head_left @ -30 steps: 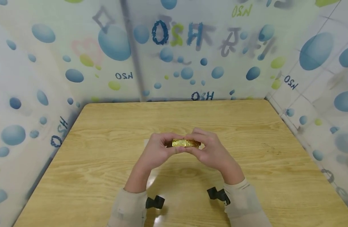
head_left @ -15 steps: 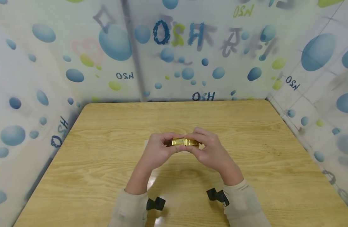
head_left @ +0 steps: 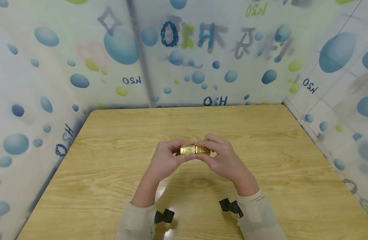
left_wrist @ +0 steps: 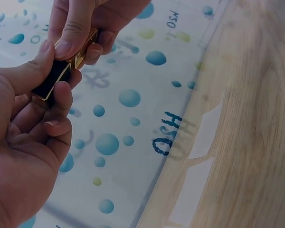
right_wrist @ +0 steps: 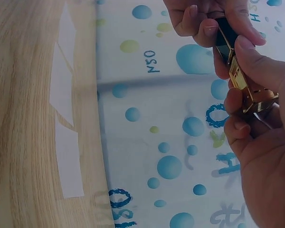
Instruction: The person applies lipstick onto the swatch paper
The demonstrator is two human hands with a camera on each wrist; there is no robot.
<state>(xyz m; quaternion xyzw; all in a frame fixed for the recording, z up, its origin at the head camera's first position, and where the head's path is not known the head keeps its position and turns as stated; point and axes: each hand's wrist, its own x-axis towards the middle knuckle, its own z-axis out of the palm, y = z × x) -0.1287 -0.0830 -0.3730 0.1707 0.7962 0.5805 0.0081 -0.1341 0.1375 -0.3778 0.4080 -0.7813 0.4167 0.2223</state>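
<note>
A small gold-and-black metal piece [head_left: 188, 149], made of two parts that meet at a seam, is held up over the table between both hands. My left hand [head_left: 165, 160] pinches its left part, whose dark glossy face [left_wrist: 52, 81] shows in the left wrist view. On the other side my right hand [head_left: 221, 156] pinches the right part between thumb and fingers. In the right wrist view this end is an open gold frame [right_wrist: 242, 81] with small holes. Fingers cover much of the piece, and I cannot tell what it is.
White paper-like strips [left_wrist: 192, 192] lie on the wooden table [head_left: 111, 186]; more of the strips [right_wrist: 69, 161] show in the right wrist view. Patterned sheets with blue bubbles [head_left: 120, 45] enclose the back and sides. Black wrist mounts [head_left: 164, 216] stick out from the sleeves.
Both hands keep the same hold on the gold-and-black piece. Its left part has shifted very slightly left in the head view.
</note>
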